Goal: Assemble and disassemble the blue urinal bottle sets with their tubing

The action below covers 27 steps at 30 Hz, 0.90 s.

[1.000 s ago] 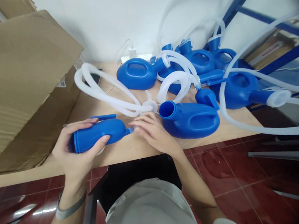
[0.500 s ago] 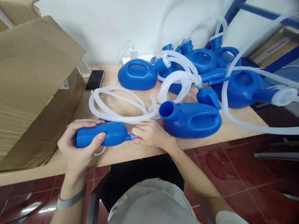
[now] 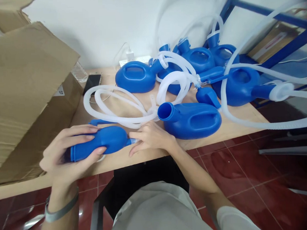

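My left hand (image 3: 65, 155) is wrapped round the wide end of a blue plastic funnel-shaped cup (image 3: 113, 139), which lies on its side above the table's front edge. Its narrow spout points right, with a short clear connector (image 3: 134, 141) at the tip. My right hand (image 3: 153, 137) pinches that connector; the fingers cover part of it. Just right of this hand lies a blue urinal bottle (image 3: 192, 120) with an uncapped mouth and a moulded handle. A coiled white corrugated hose (image 3: 112, 117) rests on the table behind both hands.
More blue bottles (image 3: 134, 76) with white hoses crowd the back and right of the table. A large cardboard box (image 3: 29, 101) stands at the left, beside a phone (image 3: 92, 84). A power strip (image 3: 142, 59) runs along the wall. A blue metal frame (image 3: 271, 12) rises at right.
My left hand and the blue cup have moved left and slightly down, and the cup tilts a little more. My right hand has shifted slightly left, its fingers closer to the spout.
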Available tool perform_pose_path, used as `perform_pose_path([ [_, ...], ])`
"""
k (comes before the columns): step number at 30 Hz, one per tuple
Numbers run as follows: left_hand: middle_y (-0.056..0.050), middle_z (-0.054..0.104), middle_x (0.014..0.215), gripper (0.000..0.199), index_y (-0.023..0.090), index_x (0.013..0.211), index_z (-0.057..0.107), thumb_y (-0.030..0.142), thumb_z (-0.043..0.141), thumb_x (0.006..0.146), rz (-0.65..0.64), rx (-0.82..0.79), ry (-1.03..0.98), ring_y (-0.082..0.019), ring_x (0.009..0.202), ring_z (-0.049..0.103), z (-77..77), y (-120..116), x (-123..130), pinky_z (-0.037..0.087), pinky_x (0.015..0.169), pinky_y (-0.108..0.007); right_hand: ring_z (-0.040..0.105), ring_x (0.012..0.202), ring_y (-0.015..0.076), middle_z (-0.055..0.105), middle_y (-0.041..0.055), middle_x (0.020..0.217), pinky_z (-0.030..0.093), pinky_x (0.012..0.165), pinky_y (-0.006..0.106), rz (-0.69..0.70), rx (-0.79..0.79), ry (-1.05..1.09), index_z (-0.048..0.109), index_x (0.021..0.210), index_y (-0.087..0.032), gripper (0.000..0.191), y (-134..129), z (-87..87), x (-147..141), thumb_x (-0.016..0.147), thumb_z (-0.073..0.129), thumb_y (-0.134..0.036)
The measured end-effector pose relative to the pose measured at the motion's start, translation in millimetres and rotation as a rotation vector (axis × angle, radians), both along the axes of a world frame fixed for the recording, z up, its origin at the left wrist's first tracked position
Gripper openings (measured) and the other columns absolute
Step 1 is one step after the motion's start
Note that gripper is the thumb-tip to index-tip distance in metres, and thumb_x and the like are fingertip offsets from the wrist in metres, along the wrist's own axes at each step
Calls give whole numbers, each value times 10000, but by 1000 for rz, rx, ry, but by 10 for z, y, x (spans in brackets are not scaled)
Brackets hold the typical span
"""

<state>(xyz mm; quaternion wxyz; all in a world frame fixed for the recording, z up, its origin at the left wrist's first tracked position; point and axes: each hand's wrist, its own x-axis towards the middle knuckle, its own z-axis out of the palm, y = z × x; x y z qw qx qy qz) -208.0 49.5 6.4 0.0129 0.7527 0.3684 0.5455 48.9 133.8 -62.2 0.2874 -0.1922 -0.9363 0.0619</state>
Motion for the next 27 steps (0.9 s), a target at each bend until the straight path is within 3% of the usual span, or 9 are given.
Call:
perform_pose_path([
  [3, -58, 798, 980, 345, 152, 937, 743, 94, 968, 682, 119, -54, -124, -224, 909, 792, -39, -36, 65, 659, 869, -407, 485, 575, 153, 589, -20, 601, 304, 642, 308, -30, 136, 31, 696, 859, -209, 544, -19, -75, -54, 1130, 443, -608],
  [5, -45, 801, 952, 305, 164, 912, 750, 125, 957, 690, 204, -111, -222, -221, 880, 790, -43, -61, 132, 650, 855, -397, 485, 578, 149, 575, -32, 589, 319, 646, 306, -53, 229, 73, 678, 850, -204, 444, -32, -103, -81, 1154, 447, -432],
  [8, -24, 802, 909, 248, 181, 874, 767, 212, 949, 709, 373, -259, -358, -201, 838, 775, -19, -99, 225, 627, 844, -359, 447, 554, 128, 540, -58, 570, 320, 643, 296, -105, 363, 132, 637, 809, -204, 331, -50, -96, -99, 1066, 452, -105],
  [10, -17, 802, 902, 236, 196, 873, 784, 289, 941, 723, 523, -421, -420, -189, 829, 752, 10, -118, 258, 597, 823, -330, 441, 554, 115, 531, -68, 570, 317, 644, 293, -134, 431, 146, 618, 795, -203, 330, -56, -78, -102, 1014, 458, -15],
  [13, 1, 779, 872, 282, 214, 865, 786, 375, 937, 689, 644, -613, -475, -180, 803, 697, 58, -113, 264, 548, 776, -309, 464, 577, 110, 537, -72, 579, 315, 645, 300, -175, 497, 140, 641, 840, -205, 302, -56, -76, -108, 1036, 484, -37],
  [17, 39, 681, 764, 307, 215, 781, 736, 446, 900, 661, 700, -692, -457, -151, 735, 602, 102, -38, 214, 465, 709, -286, 497, 601, 106, 548, -69, 593, 301, 640, 315, -216, 514, 103, 674, 909, -210, 296, -57, -126, -129, 1047, 484, -31],
  [23, 48, 511, 611, 410, 212, 663, 658, 605, 751, 740, 859, -887, -314, -142, 666, 481, 103, 42, 89, 337, 645, -309, 473, 569, 106, 532, -75, 583, 280, 621, 324, -244, 556, 104, 690, 928, -206, 250, -78, -160, -170, 1037, 538, -40],
  [25, 47, 515, 602, 418, 210, 660, 654, 607, 734, 764, 856, -897, -297, -143, 658, 480, 102, 33, 77, 342, 649, -312, 466, 561, 105, 531, -75, 577, 269, 617, 326, -252, 559, 99, 693, 930, -208, 257, -78, -150, -169, 1038, 535, -37],
  [27, 44, 555, 613, 392, 202, 668, 669, 574, 757, 758, 831, -805, -295, -144, 653, 499, 95, 7, 79, 355, 641, -307, 481, 567, 107, 549, -68, 583, 266, 620, 323, -248, 523, 80, 695, 934, -214, 277, -74, -133, -158, 1050, 512, -40],
])
